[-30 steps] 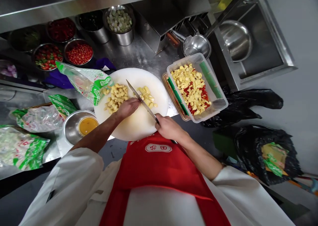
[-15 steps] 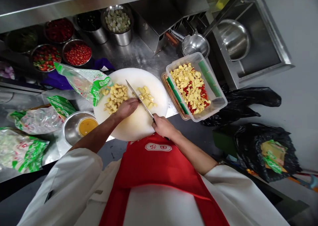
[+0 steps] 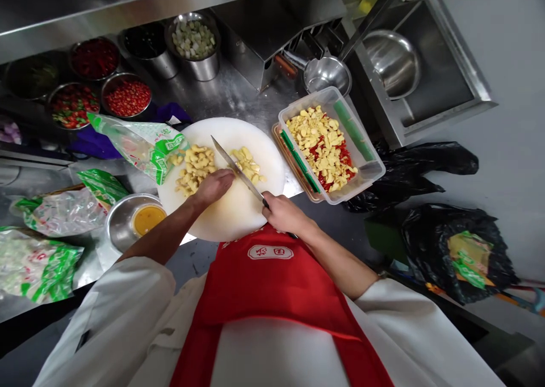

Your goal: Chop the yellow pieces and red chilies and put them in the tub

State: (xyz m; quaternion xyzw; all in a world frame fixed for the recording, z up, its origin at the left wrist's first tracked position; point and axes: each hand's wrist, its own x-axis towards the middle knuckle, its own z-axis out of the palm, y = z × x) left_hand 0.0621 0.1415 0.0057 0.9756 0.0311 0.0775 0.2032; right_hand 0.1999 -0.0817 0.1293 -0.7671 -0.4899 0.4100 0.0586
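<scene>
A round white cutting board lies in front of me. My right hand is closed round the handle of a knife, whose blade points up and left across the board. My left hand is beside the blade, fingers together and bent toward it; what they press on is too small to make out. Whole yellow-brown pieces, like ginger, are heaped left of the blade. Sliced pale yellow pieces lie to its right.
Right of the board stands a clear plastic tub of yellow slices and red pieces. At left are a plastic bag and a steel bowl with orange liquid. Steel pots line the back, beneath a shelf.
The whole view has shifted slightly. Both hands and the knife keep nearly the same places over the board, with the blade still beside my left fingers.
</scene>
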